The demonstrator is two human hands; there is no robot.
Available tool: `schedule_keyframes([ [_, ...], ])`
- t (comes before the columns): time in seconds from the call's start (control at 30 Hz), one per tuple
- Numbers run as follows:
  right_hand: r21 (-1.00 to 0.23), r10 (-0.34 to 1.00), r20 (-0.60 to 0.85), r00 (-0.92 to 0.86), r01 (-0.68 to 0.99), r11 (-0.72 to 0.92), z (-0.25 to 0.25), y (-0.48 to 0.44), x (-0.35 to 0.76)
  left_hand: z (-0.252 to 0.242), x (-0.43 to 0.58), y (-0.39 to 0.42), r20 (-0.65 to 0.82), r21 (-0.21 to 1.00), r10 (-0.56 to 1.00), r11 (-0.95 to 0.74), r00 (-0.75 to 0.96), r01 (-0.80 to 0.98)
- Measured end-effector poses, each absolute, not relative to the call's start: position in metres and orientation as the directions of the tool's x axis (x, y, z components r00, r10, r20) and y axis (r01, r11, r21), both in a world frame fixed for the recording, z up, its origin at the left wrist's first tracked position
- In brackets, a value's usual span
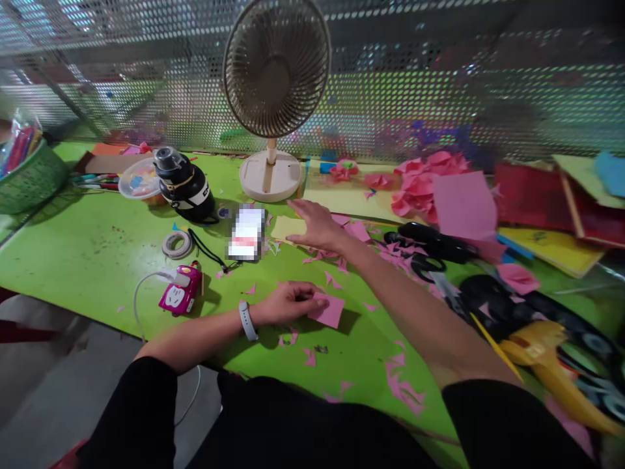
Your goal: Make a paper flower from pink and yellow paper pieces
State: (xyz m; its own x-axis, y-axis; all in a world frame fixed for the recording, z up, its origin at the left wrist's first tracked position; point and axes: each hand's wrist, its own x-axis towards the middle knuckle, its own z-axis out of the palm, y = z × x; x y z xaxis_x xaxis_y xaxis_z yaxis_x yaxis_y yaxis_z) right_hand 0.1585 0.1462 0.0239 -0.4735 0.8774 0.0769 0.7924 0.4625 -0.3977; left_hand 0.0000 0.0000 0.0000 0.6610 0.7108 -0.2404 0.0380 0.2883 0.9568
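Black sleeves fill the bottom of the frame, and the two bare forearms reach up from them over the green surface (88,241). Low in the centre, the left hand (286,303), with a pale band on its wrist, rests with curled fingers on the near edge of a small pink paper square (329,311), pinning it flat against the surface. Above it, in the middle of the frame, the right hand (316,225) lies flat with fingers spread and loose, its fingertips touching a pale yellow paper (288,228); it grips nothing. The pink square lies well apart from the right hand and below it. Pink paper scraps (403,391) are scattered around both hands. Black scissors (430,242) sit right of the right hand. A white fan (273,98) stands at upper centre, a black bottle (185,185) left of its base, a tape roll (177,244) below the bottle, and a pink gadget (180,296) left of the left wrist.
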Motion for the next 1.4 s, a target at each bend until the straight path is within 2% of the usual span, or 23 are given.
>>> schedule_keyframes([
  [0.07, -0.539, 0.914, 0.102, -0.394, 0.750, 0.383, 0.030, 0.127, 0.177, 0.002, 0.001, 0.000, -0.247, 0.952, 0.728, 0.306, 0.639, 0.019],
  [0.17, -0.767, 0.956, 0.018, -0.293, 0.609, 0.201, 0.033, 0.083, 0.207, 0.006, 0.003, 0.001, -0.274, 0.933, 0.784, 0.356, 0.558, -0.043],
  [0.3, -0.906, 0.970, -0.112, -0.217, 0.422, -0.010, 0.027, 0.017, 0.227, 0.010, 0.010, 0.003, -0.299, 0.905, 0.831, 0.403, 0.470, -0.136],
  [0.4, -0.925, 0.958, -0.209, -0.199, 0.359, -0.128, 0.023, -0.014, 0.225, 0.010, 0.012, 0.003, -0.298, 0.918, 0.841, 0.382, 0.452, -0.106],
  [0.67, -0.939, 0.939, -0.257, -0.228, 0.290, -0.186, 0.026, -0.037, 0.223, 0.011, 0.006, 0.003, -0.257, 0.954, 0.826, 0.301, 0.502, -0.007],
  [0.83, -0.941, 0.958, -0.214, -0.189, 0.303, -0.150, 0.021, -0.040, 0.222, 0.013, 0.006, 0.004, -0.244, 0.959, 0.829, 0.285, 0.503, -0.004],
  [1.07, -0.947, 0.914, -0.274, -0.300, 0.252, -0.201, 0.020, -0.041, 0.220, 0.017, 0.005, 0.003, -0.191, 0.978, 0.840, 0.209, 0.507, 0.022],
  [1.4, -0.920, 0.890, -0.373, -0.264, 0.233, -0.316, 0.015, -0.042, 0.232, 0.015, -0.002, 0.011, -0.232, 0.968, 0.818, 0.143, 0.526, 0.204],
])
